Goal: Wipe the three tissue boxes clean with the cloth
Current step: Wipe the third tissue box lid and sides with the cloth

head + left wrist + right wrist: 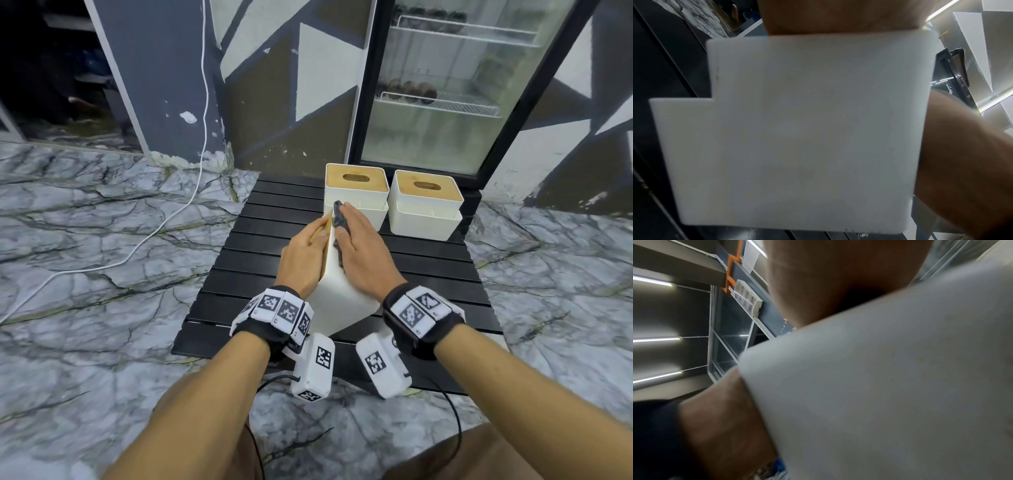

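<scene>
Nearest us, the tipped tissue box (337, 291) sits on its side on the black slatted table (428, 270), long axis running away from the person. Left hand (305, 255) lies flat against its wooden lid face, fingers nearly straight, bracing. Right hand (363, 250) presses the dark cloth (340, 219) onto the box's upturned white side, fingers extended over it. The bare white stretch lies toward the wrist, so I'd expect a stroke drawn back. Beyond the tipped box, two upright boxes (356, 197) (426, 209) stand side by side.
</scene>
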The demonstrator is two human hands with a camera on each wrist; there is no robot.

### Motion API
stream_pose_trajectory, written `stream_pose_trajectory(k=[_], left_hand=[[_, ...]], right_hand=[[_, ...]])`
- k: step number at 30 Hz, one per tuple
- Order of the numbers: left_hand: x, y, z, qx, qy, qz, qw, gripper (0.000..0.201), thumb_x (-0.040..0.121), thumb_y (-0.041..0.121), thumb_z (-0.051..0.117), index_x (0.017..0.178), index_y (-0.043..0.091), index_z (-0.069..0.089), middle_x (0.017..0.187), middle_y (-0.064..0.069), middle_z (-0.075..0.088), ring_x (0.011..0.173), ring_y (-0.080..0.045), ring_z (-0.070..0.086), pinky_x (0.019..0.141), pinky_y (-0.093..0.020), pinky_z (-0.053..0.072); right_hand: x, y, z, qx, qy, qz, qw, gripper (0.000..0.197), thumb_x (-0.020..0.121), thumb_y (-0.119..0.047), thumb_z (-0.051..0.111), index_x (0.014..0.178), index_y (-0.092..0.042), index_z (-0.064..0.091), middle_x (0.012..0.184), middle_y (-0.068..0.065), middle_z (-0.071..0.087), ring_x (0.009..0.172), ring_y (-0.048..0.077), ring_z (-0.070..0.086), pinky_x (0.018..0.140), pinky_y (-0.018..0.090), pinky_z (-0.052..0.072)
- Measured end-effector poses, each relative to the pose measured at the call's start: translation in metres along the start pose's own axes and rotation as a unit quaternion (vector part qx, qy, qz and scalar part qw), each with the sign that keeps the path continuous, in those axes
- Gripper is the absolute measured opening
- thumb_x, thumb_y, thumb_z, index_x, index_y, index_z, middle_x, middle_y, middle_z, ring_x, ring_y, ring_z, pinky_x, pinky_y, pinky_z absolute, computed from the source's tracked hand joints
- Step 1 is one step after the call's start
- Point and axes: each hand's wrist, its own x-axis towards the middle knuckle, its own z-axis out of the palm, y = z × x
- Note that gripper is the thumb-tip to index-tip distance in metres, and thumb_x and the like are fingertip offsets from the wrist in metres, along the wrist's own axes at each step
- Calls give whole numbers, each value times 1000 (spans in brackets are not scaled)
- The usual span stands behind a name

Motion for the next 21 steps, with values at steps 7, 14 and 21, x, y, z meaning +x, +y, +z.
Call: stream_pose_trajectory(k=[7,14,21], left_hand=[[2,-4,-2,-14,-11,1,1000,34,105,31,45,133,40,61,123,11,67,113,-8,60,89,-15,43],[2,-1,-3,1,-9,-4,1000,38,104,37,44,139,32,57,135,9,62,125,-11,53,100,-22,36],[3,-5,-2,-21,-10,-10,1000,34,103,38,47,132,36,62,127,13,67,120,-11,58,109,-36,42]], right_hand=[[-51,-16,4,-15,-9,-65,998,49,102,-21,33,150,-13,23,157,-4,19,143,4,13,116,14,5],[-2,-8,0,-25,-18,-30,999,47,103,-22,31,148,-10,26,156,2,23,143,10,18,111,11,6],[12,7,-11,-30,-15,-17,999,37,102,-17,32,137,-6,39,140,8,43,128,17,38,93,6,17]])
